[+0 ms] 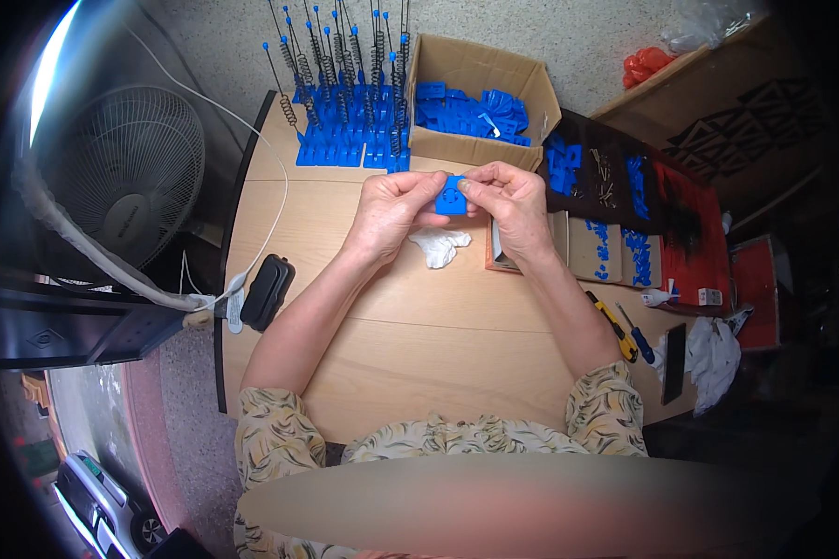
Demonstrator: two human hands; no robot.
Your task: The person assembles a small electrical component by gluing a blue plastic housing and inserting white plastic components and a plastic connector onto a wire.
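Observation:
A small square blue plastic part with a round pattern on its face is held up over the table. My left hand pinches its left edge between thumb and fingers. On its right edge, the thumb and fingers of my right hand close in the same way. Crumpled white tissue lies on the table just below the hands. Behind them stands a cardboard box with many loose blue parts inside. Left of the box, blue bases carry upright black springs and rods with blue tips.
Trays of small blue pieces and metal pins sit at the right. Nearer are a yellow utility knife, a screwdriver and a phone. A black case and a fan are at the left.

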